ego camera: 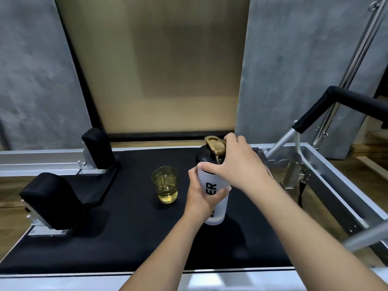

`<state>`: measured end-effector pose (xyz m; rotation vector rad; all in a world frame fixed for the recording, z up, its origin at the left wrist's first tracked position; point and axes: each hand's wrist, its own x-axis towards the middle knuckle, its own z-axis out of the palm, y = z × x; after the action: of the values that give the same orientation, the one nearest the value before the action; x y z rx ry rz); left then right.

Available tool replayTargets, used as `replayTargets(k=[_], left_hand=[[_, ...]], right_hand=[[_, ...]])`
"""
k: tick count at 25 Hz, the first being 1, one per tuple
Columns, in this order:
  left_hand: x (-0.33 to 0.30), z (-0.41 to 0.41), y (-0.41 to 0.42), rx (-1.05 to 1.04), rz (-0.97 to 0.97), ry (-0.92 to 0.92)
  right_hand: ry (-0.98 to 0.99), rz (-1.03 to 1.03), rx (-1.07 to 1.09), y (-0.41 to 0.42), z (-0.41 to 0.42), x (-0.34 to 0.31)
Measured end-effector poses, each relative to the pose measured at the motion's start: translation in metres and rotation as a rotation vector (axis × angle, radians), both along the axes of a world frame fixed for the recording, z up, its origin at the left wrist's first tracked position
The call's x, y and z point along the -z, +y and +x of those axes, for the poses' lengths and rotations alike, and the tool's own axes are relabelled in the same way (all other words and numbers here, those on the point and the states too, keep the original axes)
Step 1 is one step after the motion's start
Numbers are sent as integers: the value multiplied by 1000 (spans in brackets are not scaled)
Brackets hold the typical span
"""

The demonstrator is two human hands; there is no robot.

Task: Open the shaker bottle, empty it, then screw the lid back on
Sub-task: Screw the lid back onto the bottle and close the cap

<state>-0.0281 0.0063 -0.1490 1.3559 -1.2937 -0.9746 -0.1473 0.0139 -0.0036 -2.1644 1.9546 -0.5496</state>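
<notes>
A frosted white plastic shaker bottle (216, 198) with black lettering stands upright on a black padded platform (126, 238), held between both hands. Its black screw lid (202, 157) sits on top, carrying a gold flip cap (216, 144) that stands raised.

The left hand (199, 198) wraps round the bottle's body from the left, fingers curled against the frosted wall and the thumb lying up near the lid's lower edge. The right hand (235, 162) comes over from the right and grips the lid, thumb stretched along its lower rim and fingers curled across the top beside the gold cap. Whether the lid is screwed fully down cannot be told.

Just left of the left hand, apart from the bottle, a clear drinking glass (164, 183) holds pale yellow liquid in its lower half.

Well to the left of both hands, two black padded shoulder rests (52, 200) rise from the platform on metal brackets. To the right of the right hand, a silver metal frame (327, 164) edges the platform, and a bar with a black foam sleeve (336, 97) slants up beyond it.
</notes>
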Motion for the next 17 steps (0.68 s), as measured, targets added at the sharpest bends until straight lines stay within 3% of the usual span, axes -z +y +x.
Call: replayTargets(k=[3,7,11,14,17], left_hand=[[2,1,-3,1,-14,-23],[4,9,-4,29,-49,2],[5,9,-2,43,-66,38],[4,7,0,34,-50,41],[4,3,-1,22,-30,20]], right_hand=[[242,-141,79,5,13,7],[-56,93,-168,-8,-20,-19],[-211,244,-316,-22,-31,-9],[-409,295,-287,-27,-26,0],[-385,122,-77,-19,0,19]])
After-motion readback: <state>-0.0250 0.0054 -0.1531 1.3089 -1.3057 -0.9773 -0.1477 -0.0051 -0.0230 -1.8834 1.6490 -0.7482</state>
